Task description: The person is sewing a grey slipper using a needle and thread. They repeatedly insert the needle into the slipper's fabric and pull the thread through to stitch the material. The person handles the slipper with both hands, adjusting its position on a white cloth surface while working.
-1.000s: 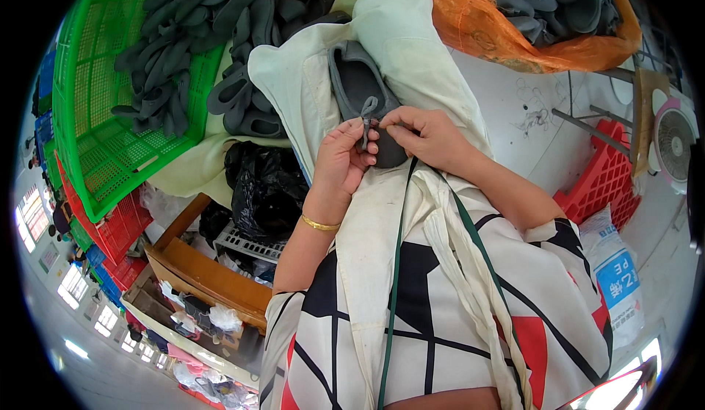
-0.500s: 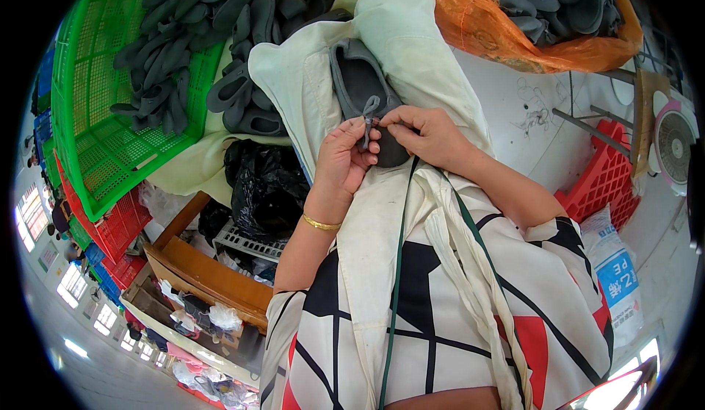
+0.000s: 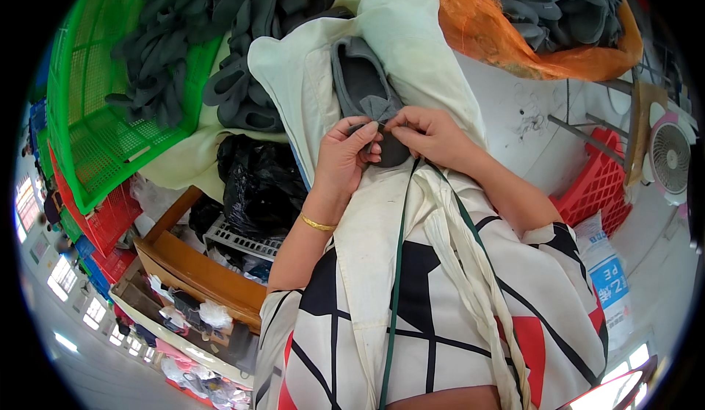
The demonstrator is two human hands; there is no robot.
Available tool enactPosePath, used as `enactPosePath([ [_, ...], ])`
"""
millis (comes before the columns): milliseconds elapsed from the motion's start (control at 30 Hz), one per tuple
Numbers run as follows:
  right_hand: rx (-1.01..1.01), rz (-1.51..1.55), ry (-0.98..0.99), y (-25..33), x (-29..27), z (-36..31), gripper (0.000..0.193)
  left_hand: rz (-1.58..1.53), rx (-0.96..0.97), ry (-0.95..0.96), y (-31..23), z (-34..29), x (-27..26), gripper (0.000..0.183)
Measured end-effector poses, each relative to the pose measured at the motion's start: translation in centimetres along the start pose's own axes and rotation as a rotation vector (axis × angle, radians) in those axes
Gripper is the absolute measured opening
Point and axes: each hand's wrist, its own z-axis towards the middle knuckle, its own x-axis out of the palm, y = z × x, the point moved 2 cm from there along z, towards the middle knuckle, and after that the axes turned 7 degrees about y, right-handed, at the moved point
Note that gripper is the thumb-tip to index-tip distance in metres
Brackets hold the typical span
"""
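Observation:
A dark grey slip-on shoe [image 3: 360,70] lies on the pale cloth over my lap, its opening pointing away from me. On its upper sits a small grey fabric bow [image 3: 377,106]. My left hand [image 3: 348,149] is closed, thumb and forefinger pinching the lower edge of the bow from the left. From the right, my right hand [image 3: 432,135] pinches close beside it, fingertips almost touching the left thumb. A thin, light sliver shows between the two hands, too small to name. The fingers hide part of the shoe's toe.
A green plastic basket [image 3: 88,120] at the left and an orange sack [image 3: 507,42] at the far right hold several similar grey shoes. Black plastic bags [image 3: 261,182] and a wooden drawer [image 3: 205,270] are at my left. A red crate [image 3: 595,182] and a fan [image 3: 670,156] stand right.
The bow, earlier bunched into an upright loop above my left fingers, now lies spread out on the shoe. My right fingertips have shifted slightly; both hands stay at the same spot.

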Motion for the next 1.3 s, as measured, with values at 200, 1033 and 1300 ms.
enactPosePath([
  [200,0.024,0.088,0.04,-0.9,0.1,0.2,0.013,0.088,0.005,0.0,0.0,-0.1,0.1,0.016],
  [1033,0.023,-0.058,0.02,-0.1,0.4,-0.1,0.012,0.255,0.114,-0.006,-0.2,-0.5,0.9,0.018],
  [1300,0.013,-0.04,0.051,-0.7,0.5,0.0,0.011,0.174,0.113,0.022,0.0,-0.7,0.7,0.019],
])
